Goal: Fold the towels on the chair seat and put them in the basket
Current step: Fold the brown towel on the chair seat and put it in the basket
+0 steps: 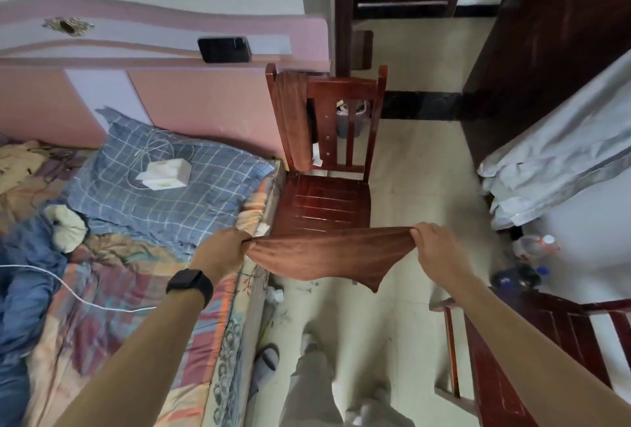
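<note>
A brown towel [327,254] hangs stretched between my two hands just in front of the wooden chair seat [324,203]. My left hand [227,245] pinches its left corner and my right hand [432,245] pinches its right corner; the lower edge droops to a point. The seat itself is bare. A second brown towel [292,119] is draped over the left side of the chair back. A grey basket [351,122] stands on the floor behind the chair, seen through the back slats.
A bed [136,221] with a checked pillow, white box and cables lies to the left, touching the chair. Another wooden chair [505,341] is at lower right. Bottles [536,245] and white cloth [553,167] sit at right. My legs and a slipper [266,358] are below.
</note>
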`<action>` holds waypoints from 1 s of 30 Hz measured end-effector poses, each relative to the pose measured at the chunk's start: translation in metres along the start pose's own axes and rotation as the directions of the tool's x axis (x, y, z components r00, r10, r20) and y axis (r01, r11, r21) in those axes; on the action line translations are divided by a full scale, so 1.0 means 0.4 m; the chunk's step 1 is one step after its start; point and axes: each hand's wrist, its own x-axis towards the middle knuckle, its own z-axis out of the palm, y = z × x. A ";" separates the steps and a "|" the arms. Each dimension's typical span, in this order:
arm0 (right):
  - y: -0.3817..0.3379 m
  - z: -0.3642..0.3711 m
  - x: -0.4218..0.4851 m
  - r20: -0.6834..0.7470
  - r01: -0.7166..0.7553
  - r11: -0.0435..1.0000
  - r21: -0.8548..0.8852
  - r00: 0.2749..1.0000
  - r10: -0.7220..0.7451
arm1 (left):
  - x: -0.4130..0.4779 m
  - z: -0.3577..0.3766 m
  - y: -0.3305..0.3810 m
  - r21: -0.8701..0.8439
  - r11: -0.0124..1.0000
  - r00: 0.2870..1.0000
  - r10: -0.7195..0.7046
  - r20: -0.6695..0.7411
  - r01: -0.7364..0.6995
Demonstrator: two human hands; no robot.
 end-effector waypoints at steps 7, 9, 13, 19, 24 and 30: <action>-0.014 0.159 0.113 0.177 -0.084 0.996 -0.012 0.981 0.085 | 0.210 0.079 -0.094 -0.027 0.999 0.984 -0.041 0.174 0.046; -0.018 0.202 0.189 0.203 -0.144 0.990 0.001 0.969 0.141 | 0.316 0.099 -0.112 -0.034 0.998 0.982 -0.045 0.183 0.052; -0.011 0.306 0.390 0.172 -0.317 0.944 0.093 0.939 0.299 | 0.569 0.171 -0.118 -0.219 0.969 0.976 -0.068 0.205 0.113; 0.033 0.553 0.691 0.220 -0.593 0.744 0.307 0.805 0.551 | 0.934 0.381 -0.115 -0.532 0.780 0.943 -0.253 0.214 0.330; 0.052 0.722 0.869 0.215 -0.653 0.523 0.548 0.714 0.666 | 1.134 0.534 -0.102 -0.801 0.429 0.893 -0.356 0.273 0.416; 0.083 0.830 0.948 0.285 -0.619 0.492 0.612 0.753 0.593 | 1.220 0.626 -0.090 -0.810 0.306 0.865 -0.125 0.486 0.500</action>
